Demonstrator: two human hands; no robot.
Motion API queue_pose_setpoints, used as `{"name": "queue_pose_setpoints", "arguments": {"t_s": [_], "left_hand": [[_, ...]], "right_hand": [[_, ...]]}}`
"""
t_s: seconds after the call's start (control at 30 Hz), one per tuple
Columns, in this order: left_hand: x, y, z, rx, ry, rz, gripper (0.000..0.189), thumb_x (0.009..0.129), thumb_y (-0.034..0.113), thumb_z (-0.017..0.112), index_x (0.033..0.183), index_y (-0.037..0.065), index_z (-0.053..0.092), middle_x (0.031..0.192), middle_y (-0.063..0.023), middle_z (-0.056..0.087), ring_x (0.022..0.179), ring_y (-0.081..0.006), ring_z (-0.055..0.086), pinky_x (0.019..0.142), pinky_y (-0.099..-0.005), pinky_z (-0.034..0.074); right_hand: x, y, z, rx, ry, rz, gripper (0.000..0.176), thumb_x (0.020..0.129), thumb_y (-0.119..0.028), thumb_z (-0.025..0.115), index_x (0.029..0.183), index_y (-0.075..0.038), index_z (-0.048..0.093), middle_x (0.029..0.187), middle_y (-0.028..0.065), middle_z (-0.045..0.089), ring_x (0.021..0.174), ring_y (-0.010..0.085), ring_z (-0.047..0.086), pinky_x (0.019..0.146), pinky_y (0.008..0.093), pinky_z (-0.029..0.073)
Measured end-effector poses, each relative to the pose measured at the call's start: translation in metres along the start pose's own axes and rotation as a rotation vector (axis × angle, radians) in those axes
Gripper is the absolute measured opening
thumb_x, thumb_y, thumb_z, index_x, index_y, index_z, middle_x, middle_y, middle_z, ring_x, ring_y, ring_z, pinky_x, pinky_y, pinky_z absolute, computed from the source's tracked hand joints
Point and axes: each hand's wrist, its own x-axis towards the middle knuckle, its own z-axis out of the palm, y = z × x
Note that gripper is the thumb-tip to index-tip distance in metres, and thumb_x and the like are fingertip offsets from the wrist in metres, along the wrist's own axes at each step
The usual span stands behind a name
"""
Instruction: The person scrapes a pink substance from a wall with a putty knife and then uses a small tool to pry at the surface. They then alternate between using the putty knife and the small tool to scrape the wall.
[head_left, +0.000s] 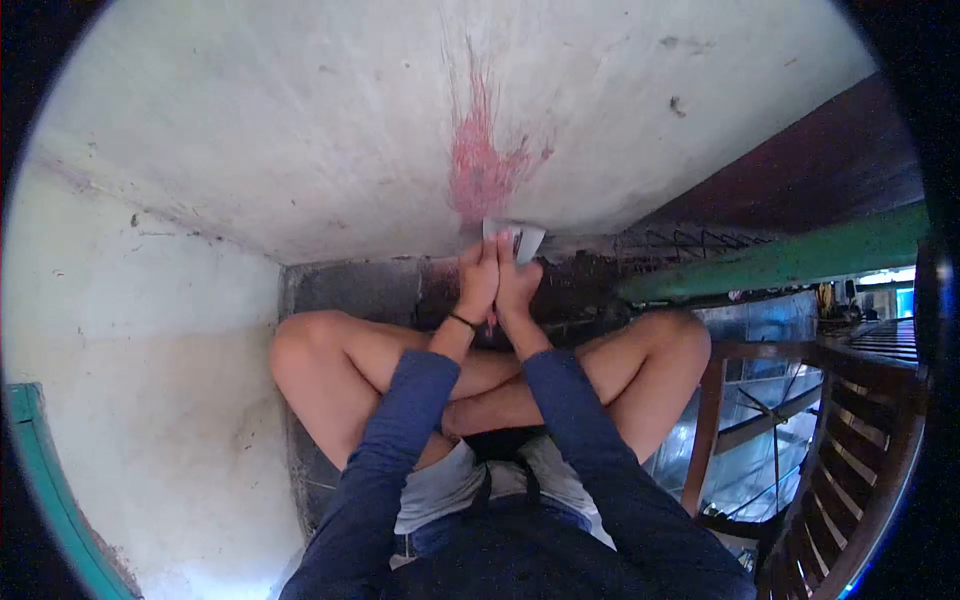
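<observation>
I can read no text, label, brand, number or sign here: the red, streaky patch on the off-white wall before me forms no letters, and the pale grey, flat piece I hold shows no legible print.

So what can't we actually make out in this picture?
Pale item: shape partly hidden by left hand and right hand, head view; details blurred.
Slatted brown furniture: cut off by the head view's round dark edge.
Teal frame: likewise cut off, head view's left.
</observation>
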Motion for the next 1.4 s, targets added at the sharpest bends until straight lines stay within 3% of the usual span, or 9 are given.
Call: {"name": "queue_pose_setpoints", "arguments": {"t_s": [0.17,0.33,0.4,0.5,0.67,0.8,0.97,1.07,1.4], "left_hand": [[0.006,0.056,0.002,0.008,-0.120,0.220,0.046,0.099,0.038,0.046,0.089,-0.003,0.067,0.073,-0.0024,0.063,0.069,-0.0105,0.053,0.063,-0.0301,0.046],[0.000,0.031,0.000,0.103,-0.024,0.014,0.047,0.099,0.039,0.046,0.092,-0.002,0.068,0.077,-0.0035,0.065,0.072,-0.0118,0.055,0.067,-0.0312,0.047],[-0.005,0.029,0.001,0.054,-0.023,-0.004,0.047,0.098,0.040,0.046,0.094,-0.001,0.068,0.081,-0.0049,0.066,0.074,-0.0136,0.057,0.070,-0.0321,0.048],[0.002,0.074,0.001,-0.062,-0.094,0.114,0.048,0.098,0.041,0.046,0.096,-0.001,0.068,0.084,-0.0062,0.067,0.076,-0.0151,0.058,0.071,-0.0332,0.048],[0.003,0.025,-0.003,0.144,0.022,0.111,0.048,0.100,0.039,0.043,0.094,-0.002,0.068,0.081,-0.0053,0.066,0.073,-0.0140,0.057,0.069,-0.0329,0.047],[-0.001,0.080,0.002,-0.048,-0.107,0.199,0.045,0.097,0.037,0.048,0.087,-0.004,0.065,0.074,-0.0111,0.066,0.068,-0.0133,0.055,0.066,-0.0352,0.047],[0.005,0.017,0.001,0.055,-0.039,0.031,0.046,0.097,0.039,0.049,0.090,-0.003,0.066,0.076,-0.0046,0.064,0.071,-0.0122,0.054,0.065,-0.0325,0.047],[0.004,0.044,0.003,-0.014,-0.080,0.092,0.046,0.097,0.038,0.050,0.089,-0.003,0.066,0.075,-0.0050,0.064,0.070,-0.0121,0.054,0.065,-0.0332,0.047],[0.005,0.054,0.005,-0.026,-0.053,0.153,0.047,0.098,0.038,0.049,0.085,-0.003,0.066,0.074,-0.0037,0.064,0.068,-0.0126,0.054,0.065,-0.0325,0.047]], "right_hand": [[-0.001,-0.015,-0.004,0.224,-0.017,-0.166,0.046,0.086,-0.039,0.067,0.077,0.005,0.067,0.068,0.0101,0.067,0.064,0.0150,0.062,0.058,0.0352,0.048],[-0.005,0.011,0.000,-0.066,0.044,0.000,0.046,0.085,-0.039,0.068,0.074,0.005,0.066,0.065,0.0068,0.065,0.060,0.0129,0.058,0.055,0.0341,0.046],[-0.006,0.011,-0.001,0.120,0.006,-0.084,0.047,0.083,-0.041,0.070,0.071,0.004,0.065,0.064,0.0059,0.064,0.059,0.0132,0.056,0.055,0.0359,0.045],[0.004,-0.021,0.001,0.283,-0.025,-0.261,0.048,0.083,-0.043,0.071,0.068,0.002,0.064,0.063,0.0066,0.064,0.059,0.0140,0.056,0.055,0.0361,0.046],[-0.003,0.007,0.008,0.141,0.030,-0.096,0.048,0.084,-0.042,0.069,0.067,0.003,0.063,0.061,0.0045,0.062,0.057,0.0130,0.055,0.053,0.0331,0.044],[0.001,-0.020,0.000,0.371,-0.007,-0.227,0.052,0.083,-0.045,0.069,0.070,0.005,0.065,0.062,0.0068,0.064,0.059,0.0153,0.058,0.055,0.0349,0.046],[-0.004,0.018,0.001,0.023,0.033,0.006,0.048,0.085,-0.043,0.068,0.072,0.003,0.064,0.067,0.0063,0.065,0.061,0.0138,0.059,0.058,0.0318,0.047],[0.003,0.005,-0.001,0.264,-0.020,-0.129,0.048,0.085,-0.044,0.067,0.073,0.003,0.066,0.067,0.0081,0.066,0.062,0.0157,0.060,0.060,0.0333,0.047],[0.000,-0.018,-0.004,0.250,-0.034,-0.151,0.048,0.084,-0.043,0.069,0.073,0.004,0.065,0.066,0.0075,0.065,0.062,0.0145,0.059,0.059,0.0348,0.047]]}}
